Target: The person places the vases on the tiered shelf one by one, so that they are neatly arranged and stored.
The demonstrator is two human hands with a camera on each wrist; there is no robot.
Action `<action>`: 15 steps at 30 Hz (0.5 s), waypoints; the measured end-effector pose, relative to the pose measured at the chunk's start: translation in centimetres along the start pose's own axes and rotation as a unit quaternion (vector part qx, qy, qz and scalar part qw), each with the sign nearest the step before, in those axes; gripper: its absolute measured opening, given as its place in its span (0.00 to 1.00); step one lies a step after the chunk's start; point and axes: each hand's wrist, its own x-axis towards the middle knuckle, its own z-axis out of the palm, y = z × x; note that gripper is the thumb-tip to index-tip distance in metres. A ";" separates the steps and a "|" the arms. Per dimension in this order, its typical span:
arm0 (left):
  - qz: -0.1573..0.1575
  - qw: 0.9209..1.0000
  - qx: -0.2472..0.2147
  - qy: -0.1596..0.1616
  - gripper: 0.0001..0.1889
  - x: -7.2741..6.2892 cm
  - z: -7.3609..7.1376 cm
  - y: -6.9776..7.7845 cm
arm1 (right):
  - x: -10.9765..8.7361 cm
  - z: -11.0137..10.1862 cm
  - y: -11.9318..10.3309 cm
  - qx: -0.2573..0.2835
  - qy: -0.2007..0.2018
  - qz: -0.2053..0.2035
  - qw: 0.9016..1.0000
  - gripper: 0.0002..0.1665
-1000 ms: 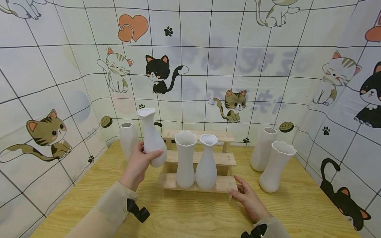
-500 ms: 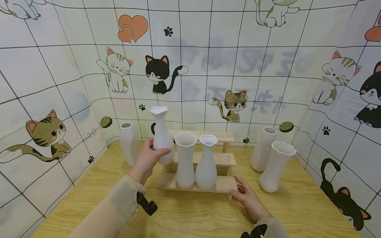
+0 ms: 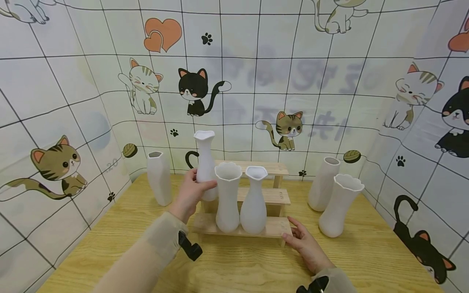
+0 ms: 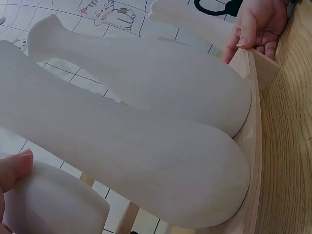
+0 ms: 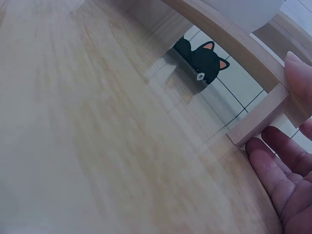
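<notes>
My left hand [image 3: 191,192] grips the body of a white vase [image 3: 206,160] with a wavy flared rim, thumb across its front. The vase is upright at the left end of the three-tier wooden stand [image 3: 276,226], around its middle step, its base partly hidden behind a fluted white vase [image 3: 228,199]. That fluted vase stands on the lowest step beside a narrow-necked white vase [image 3: 253,205]. At the stand's right end, my right hand [image 3: 305,246] holds the lowest step, thumb on the board and fingers near the leg [image 5: 261,114].
A faceted white vase [image 3: 159,179] stands on the wooden table [image 3: 238,268] to the left. On the right are a tall white vase [image 3: 324,185] and a scalloped-rim vase [image 3: 340,207]. A cat-print sheet [image 3: 242,73] walls in the back and sides.
My left hand has carried its vase rightward and slightly down, from beside the faceted vase to behind the fluted one. The right hand has stayed at the stand's end.
</notes>
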 end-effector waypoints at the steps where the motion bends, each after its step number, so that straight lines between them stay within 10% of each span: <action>1: -0.001 1.000 0.004 0.002 0.38 0.1 0.1 0.0 | 0.0 0.0 0.0 0.000 0.000 0.000 1.000 0.43; 15: 0.012 1.000 -0.010 -0.001 0.37 0.9 1.7 -0.4 | -0.2 0.1 -0.2 0.000 0.000 0.001 1.000 0.43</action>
